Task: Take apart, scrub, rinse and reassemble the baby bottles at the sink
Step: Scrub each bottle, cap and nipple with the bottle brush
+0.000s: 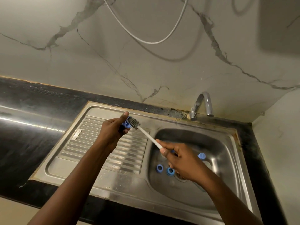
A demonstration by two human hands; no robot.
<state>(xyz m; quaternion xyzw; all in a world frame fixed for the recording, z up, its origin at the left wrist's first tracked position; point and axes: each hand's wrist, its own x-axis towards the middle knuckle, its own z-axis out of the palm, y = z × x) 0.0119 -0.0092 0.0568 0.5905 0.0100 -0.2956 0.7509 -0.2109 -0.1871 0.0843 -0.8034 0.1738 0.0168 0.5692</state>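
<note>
The left grip [115, 129], a bare hand, is up over the bumpy draining part [103, 143] of the steel sink [225, 148]. Its fingers and thumb are curled around a small blue bottle part [127, 123]. I cannot tell just which part of the bottle it is.

The right grip [180, 161], the other bare hand, is over the sink bowl. It pinches the end of the white handle of a bottle brush [148, 136]. The handle is tilted up and to the left. The grey brush head [134, 124] is right against the blue part, and it looks pushed a little way in.

Down in the bowl lie two blue rings [159, 168], close together, near the drain. One more blue piece [201, 155] lies a bit away from them, on the far side of the right grip.

A shiny bent tap [203, 103] stands at the back of the sink. The dark counter [29, 135] goes all around the sink. The wall behind is pale with grey lines, and a thin hose [146, 41] hangs in a loop on it.
</note>
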